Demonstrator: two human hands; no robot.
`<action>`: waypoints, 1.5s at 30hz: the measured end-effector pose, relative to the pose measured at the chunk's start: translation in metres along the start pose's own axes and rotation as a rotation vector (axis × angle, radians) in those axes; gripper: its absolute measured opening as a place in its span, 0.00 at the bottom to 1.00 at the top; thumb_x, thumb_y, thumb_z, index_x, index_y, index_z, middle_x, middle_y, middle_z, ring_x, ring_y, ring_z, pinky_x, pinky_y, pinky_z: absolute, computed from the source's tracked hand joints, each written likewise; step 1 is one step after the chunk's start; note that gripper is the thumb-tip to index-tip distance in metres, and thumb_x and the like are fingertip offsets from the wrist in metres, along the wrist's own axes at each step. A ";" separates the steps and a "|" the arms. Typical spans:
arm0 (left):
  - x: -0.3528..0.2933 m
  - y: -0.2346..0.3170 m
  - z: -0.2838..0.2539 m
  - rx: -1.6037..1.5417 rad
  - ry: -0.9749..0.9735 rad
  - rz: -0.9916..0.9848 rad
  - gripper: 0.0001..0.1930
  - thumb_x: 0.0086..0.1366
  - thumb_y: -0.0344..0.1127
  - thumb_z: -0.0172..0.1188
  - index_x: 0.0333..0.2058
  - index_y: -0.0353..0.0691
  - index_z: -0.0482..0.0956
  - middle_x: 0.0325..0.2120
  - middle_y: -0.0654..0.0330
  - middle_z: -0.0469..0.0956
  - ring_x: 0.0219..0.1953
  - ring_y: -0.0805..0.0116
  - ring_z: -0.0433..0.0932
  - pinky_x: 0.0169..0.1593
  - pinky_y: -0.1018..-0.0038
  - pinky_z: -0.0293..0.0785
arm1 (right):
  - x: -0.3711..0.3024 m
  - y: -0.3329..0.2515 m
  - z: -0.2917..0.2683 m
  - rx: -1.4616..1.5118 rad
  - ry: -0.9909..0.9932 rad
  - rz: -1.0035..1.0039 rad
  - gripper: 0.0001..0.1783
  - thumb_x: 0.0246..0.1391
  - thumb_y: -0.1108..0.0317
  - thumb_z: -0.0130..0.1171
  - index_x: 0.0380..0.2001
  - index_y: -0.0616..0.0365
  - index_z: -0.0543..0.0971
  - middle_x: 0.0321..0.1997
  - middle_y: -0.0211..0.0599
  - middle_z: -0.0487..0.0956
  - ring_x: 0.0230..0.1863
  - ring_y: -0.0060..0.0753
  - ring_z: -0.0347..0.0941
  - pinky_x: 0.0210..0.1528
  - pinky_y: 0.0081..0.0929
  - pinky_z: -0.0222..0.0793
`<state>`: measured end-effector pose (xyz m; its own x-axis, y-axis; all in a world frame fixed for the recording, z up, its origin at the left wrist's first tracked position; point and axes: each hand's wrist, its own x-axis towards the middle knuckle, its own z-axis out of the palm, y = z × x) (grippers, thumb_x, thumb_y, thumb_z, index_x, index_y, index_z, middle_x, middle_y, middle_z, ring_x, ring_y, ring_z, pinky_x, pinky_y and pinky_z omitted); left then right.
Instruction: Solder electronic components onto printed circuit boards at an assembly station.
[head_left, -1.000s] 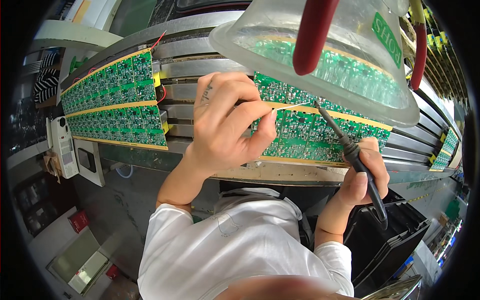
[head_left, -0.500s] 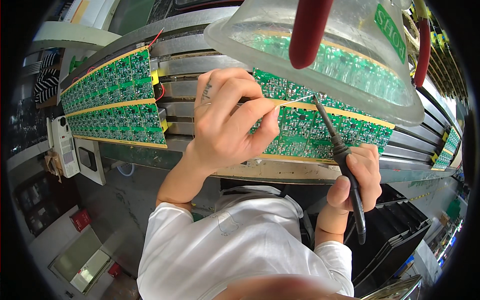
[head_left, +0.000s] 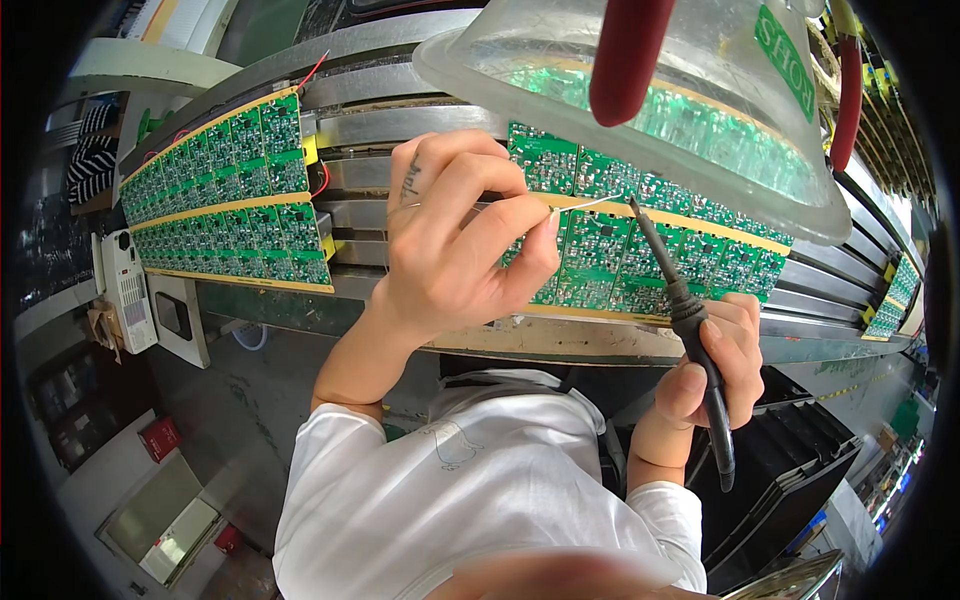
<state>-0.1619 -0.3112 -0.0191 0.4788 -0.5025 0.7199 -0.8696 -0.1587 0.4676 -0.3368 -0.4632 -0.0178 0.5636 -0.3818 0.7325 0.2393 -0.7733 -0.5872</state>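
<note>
My left hand (head_left: 460, 225) pinches a thin length of solder wire (head_left: 590, 204) between thumb and forefinger, its free end pointing right over a green circuit board panel (head_left: 600, 262). In my right hand (head_left: 728, 355) is a soldering iron (head_left: 689, 310) with a dark handle, gripped like a pen and slanting up to the left. Its tip meets the board close to the wire's end; whether wire and tip touch is too fine to tell. The panel carries rows of small components and tan edge strips. My left hand hides its left part.
A clear plastic hood (head_left: 640, 130) hangs over the panel's far side, with a red handle (head_left: 630, 60) in front. Another board panel (head_left: 230, 195) lies left on the metal rails (head_left: 375, 127), and one more (head_left: 890, 300) far right. A white box-shaped device (head_left: 128, 290) stands at left.
The iron's tip and the wire's end have shifted very slightly toward me. Both hands keep their grips and almost the same places.
</note>
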 end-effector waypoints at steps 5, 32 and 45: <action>-0.001 -0.001 0.002 0.001 -0.004 0.002 0.09 0.43 0.25 0.64 0.25 0.43 0.77 0.28 0.65 0.74 0.35 0.62 0.75 0.45 0.65 0.66 | 0.001 0.000 0.004 -0.019 -0.054 0.036 0.11 0.58 0.59 0.60 0.35 0.55 0.79 0.26 0.34 0.79 0.27 0.35 0.74 0.38 0.37 0.69; 0.002 -0.007 0.004 -0.012 0.006 0.056 0.09 0.49 0.24 0.70 0.31 0.41 0.84 0.22 0.66 0.64 0.22 0.71 0.58 0.28 0.75 0.60 | -0.002 0.020 0.004 0.198 0.094 0.108 0.14 0.56 0.61 0.58 0.35 0.62 0.79 0.25 0.42 0.79 0.24 0.35 0.69 0.38 0.37 0.67; 0.006 0.006 -0.007 0.028 -0.095 -0.164 0.08 0.50 0.22 0.68 0.31 0.40 0.83 0.23 0.65 0.65 0.21 0.70 0.58 0.28 0.75 0.60 | -0.002 0.020 0.006 0.193 0.103 0.141 0.14 0.54 0.61 0.59 0.34 0.63 0.79 0.26 0.45 0.79 0.25 0.36 0.69 0.39 0.38 0.68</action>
<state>-0.1628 -0.3095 -0.0083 0.6022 -0.5455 0.5828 -0.7843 -0.2683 0.5593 -0.3283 -0.4754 -0.0330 0.5206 -0.5361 0.6645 0.3164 -0.6017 -0.7334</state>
